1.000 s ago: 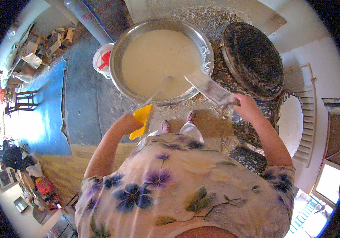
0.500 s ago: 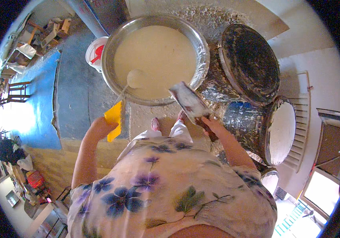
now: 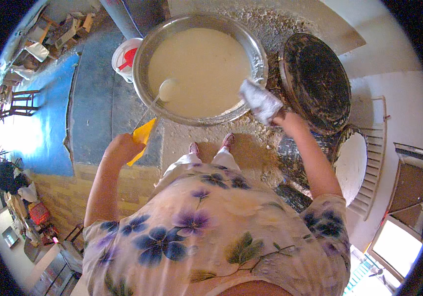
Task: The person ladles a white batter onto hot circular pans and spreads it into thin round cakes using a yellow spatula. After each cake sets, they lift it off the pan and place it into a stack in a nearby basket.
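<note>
My left hand (image 3: 122,149) is closed round a yellow scraper (image 3: 143,139), tilted near the basin's near left edge. A ladle (image 3: 167,90) rests its pale round bowl over the cream liquid (image 3: 201,64); its thin handle crosses the rim and runs to my left fingers, though whether they grip it I cannot tell. My right hand (image 3: 289,122) grips a flat plastering trowel (image 3: 261,102), its blade whitish and smeared by motion, at the right rim of the wide metal basin (image 3: 141,59).
A white bucket (image 3: 123,73) with a red scoop (image 3: 128,58) stands left of the basin. To the right are a dark, crusted round drum (image 3: 315,84) and a container with a white round face (image 3: 352,165). A blue sheet (image 3: 49,123) covers floor at left.
My right hand has moved forward and right, swinging the trowel to the basin's right rim. My left hand has turned the scraper; the ladle bowl has shifted slightly left in the basin.
</note>
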A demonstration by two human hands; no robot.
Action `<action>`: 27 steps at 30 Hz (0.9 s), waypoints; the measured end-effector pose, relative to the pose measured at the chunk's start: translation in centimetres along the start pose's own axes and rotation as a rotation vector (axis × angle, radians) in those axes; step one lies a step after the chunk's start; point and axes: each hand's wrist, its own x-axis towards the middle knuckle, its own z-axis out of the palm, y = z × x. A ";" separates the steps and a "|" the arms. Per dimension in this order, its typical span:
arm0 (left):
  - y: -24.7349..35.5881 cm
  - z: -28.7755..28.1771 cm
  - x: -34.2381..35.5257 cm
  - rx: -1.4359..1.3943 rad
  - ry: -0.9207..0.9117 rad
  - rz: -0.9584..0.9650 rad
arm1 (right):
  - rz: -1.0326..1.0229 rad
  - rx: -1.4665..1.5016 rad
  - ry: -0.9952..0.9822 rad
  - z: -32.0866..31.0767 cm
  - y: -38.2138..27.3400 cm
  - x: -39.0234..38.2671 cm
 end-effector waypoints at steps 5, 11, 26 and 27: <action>1.6 0.6 0.4 0.043 -0.103 -0.009 | 0.041 0.017 0.144 -2.9 1.3 -0.6; 2.3 0.3 0.1 0.021 -0.178 0.172 | -0.113 0.126 -0.250 4.7 -1.3 0.6; 5.2 1.0 2.7 0.202 -0.117 0.289 | -0.110 0.519 -0.022 8.7 -1.0 1.1; 5.5 2.0 3.6 0.227 -0.134 0.293 | -0.138 0.544 0.027 8.8 -1.2 1.4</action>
